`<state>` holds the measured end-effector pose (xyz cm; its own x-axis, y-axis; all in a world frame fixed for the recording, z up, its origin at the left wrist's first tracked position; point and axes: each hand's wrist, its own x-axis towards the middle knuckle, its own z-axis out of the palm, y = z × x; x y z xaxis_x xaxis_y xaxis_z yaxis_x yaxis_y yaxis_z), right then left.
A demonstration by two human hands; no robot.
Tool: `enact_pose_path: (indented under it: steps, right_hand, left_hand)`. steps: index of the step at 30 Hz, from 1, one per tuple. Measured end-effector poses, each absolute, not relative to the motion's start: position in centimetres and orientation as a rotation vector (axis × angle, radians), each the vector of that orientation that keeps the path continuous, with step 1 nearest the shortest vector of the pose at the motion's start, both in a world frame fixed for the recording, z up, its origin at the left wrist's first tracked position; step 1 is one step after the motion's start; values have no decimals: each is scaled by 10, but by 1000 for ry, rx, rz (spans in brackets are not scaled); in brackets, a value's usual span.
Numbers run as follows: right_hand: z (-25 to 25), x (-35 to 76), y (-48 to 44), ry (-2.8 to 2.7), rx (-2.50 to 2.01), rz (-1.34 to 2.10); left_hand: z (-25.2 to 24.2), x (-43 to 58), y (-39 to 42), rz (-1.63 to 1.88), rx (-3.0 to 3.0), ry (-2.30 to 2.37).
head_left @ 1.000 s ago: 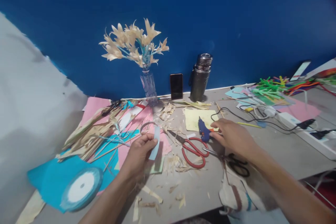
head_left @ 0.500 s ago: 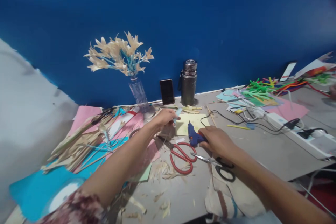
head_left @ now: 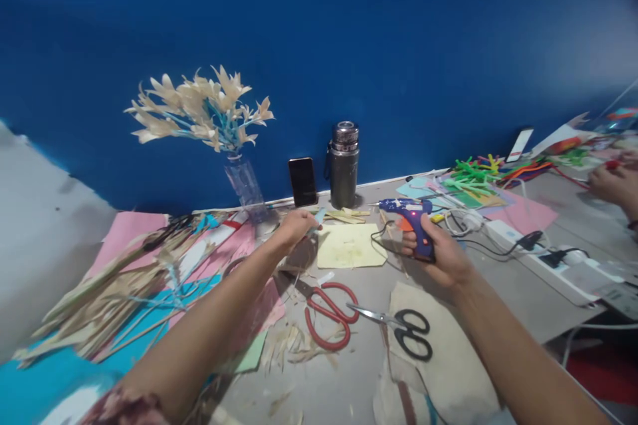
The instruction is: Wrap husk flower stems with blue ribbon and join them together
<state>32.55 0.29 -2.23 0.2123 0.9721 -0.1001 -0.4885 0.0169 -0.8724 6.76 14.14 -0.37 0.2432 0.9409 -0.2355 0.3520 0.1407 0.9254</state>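
Note:
My right hand grips a blue hot glue gun by its handle, raised off the table with its nozzle pointing left and a small red light on. Between the fingers of my left hand is a small light blue strip, pinched at the left edge of a pale yellow sheet. Red-handled scissors and black-handled scissors lie on the near side of the sheet.
Dried husk flowers stand in a clear bottle beside a phone and a steel flask. Husk strips cover the left. A power strip and another person's hand are at right.
My right hand has lifted the glue gun from the table and turned its nozzle to the left. My left hand keeps the blue strip. The camera view has shifted a little to the right.

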Motion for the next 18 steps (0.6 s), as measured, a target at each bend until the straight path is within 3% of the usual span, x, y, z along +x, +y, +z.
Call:
enact_pose_path:
  steps: [10, 18]
  right_hand:
    - [-18, 314, -11, -1107, -923, 1286]
    - [-17, 315, -14, -1715, -1328, 748]
  left_hand:
    - [13, 61, 86, 715, 1264, 1157]
    - [32, 65, 79, 686, 1248, 1103]
